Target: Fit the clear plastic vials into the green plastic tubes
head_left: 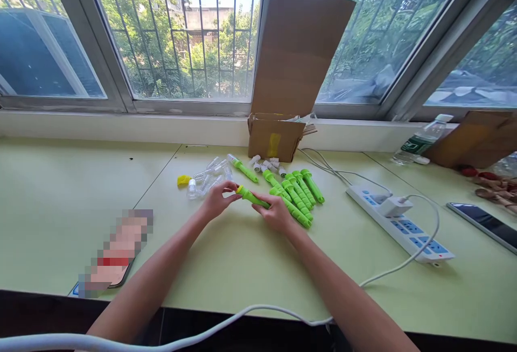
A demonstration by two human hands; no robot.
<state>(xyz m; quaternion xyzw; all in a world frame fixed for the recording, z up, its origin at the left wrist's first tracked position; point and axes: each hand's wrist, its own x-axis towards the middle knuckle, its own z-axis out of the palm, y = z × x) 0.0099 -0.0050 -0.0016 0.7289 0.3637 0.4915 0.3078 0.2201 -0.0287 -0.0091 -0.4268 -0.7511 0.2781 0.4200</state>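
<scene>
In the middle of the table, my right hand (277,212) is wrapped round a green plastic tube (251,197), which lies tilted with its collared end toward the left. The fingers of my left hand (218,199) close on a small yellow piece (239,189) at that end. Beside my right hand lie several more green tubes (299,190) with ringed collars. Clear plastic caps (207,180) are heaped beyond my left hand, next to another yellow piece (183,180). One green tube (246,171) behind them carries a clear cap. Small white cylinders (272,164) lie in a cluster behind the tubes.
An open cardboard box (274,139) stands against the windowsill. To the right are a power strip (398,225) with cables, a phone (484,225) and a water bottle (422,142). A blurred-out phone (121,276) lies at left. A white cable (242,313) crosses the front edge.
</scene>
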